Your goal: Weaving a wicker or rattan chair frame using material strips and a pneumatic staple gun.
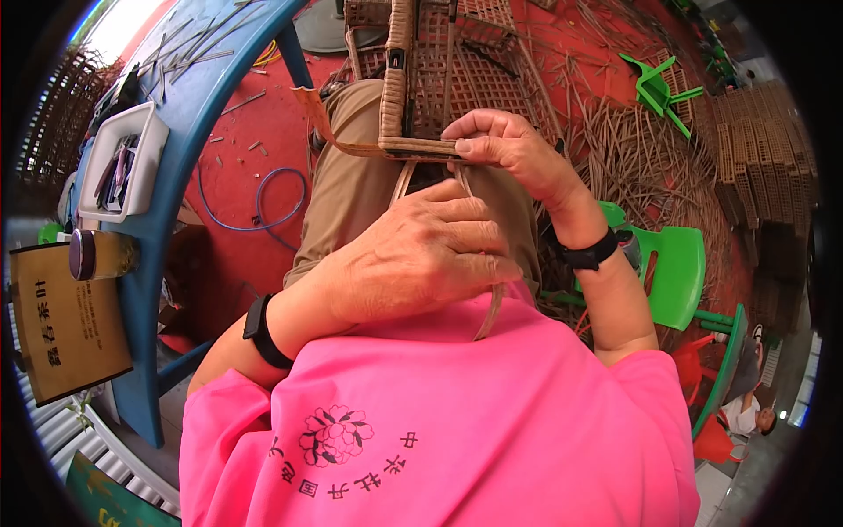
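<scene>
Over my lap lies a woven brown rattan basket (430, 79) with a strip-wrapped edge. My right hand (514, 154) pinches the near bar of its rim (417, 143) between thumb and fingers. Closer to my body, my left hand (421, 250) is closed around a flat rattan strip (490, 314), whose tail hangs below the fingers. Lengths of strip run from under the rim bar down to that hand. Another flat brown strip (320, 123) sticks out to the left of the rim and bends upward. The left fingertips are partly hidden.
A blue table (145, 290) on the left bears a white tray (149, 162) of tools and a lidded jar (110, 255). Loose strips (628, 158) heap on the red floor at right, near a green chair (676, 277) and an overturned green stool (654, 86). A blue hose (281, 176) coils at left.
</scene>
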`<move>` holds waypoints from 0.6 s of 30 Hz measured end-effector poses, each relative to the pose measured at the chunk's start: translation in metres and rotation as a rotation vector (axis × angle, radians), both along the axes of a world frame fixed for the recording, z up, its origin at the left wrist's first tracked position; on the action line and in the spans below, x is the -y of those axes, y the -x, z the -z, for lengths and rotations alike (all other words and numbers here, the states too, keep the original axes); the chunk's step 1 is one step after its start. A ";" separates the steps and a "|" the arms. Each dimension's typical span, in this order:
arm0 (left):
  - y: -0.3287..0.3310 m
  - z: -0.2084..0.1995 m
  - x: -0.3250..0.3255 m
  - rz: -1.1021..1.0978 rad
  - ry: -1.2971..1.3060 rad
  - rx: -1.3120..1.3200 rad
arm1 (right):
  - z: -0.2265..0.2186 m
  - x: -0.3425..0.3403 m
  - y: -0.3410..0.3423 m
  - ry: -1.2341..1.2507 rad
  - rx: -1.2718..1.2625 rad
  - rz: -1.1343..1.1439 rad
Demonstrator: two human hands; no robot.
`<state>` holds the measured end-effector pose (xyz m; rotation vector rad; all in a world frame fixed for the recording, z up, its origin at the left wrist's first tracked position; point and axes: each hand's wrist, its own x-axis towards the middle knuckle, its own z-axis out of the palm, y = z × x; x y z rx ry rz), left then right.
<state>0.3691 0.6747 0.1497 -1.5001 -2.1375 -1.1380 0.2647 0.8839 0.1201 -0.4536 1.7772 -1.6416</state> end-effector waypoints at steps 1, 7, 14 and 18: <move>-0.002 -0.004 0.001 0.018 -0.074 0.074 | 0.000 0.000 0.000 0.004 -0.007 0.000; -0.017 -0.006 0.009 0.016 -0.266 0.641 | 0.001 0.001 0.000 0.018 -0.015 0.002; -0.010 0.073 0.016 -0.231 -0.381 1.412 | 0.001 0.002 -0.004 -0.003 -0.077 0.031; -0.003 0.098 0.016 -0.276 -0.420 1.235 | 0.002 0.001 -0.003 0.007 -0.083 0.022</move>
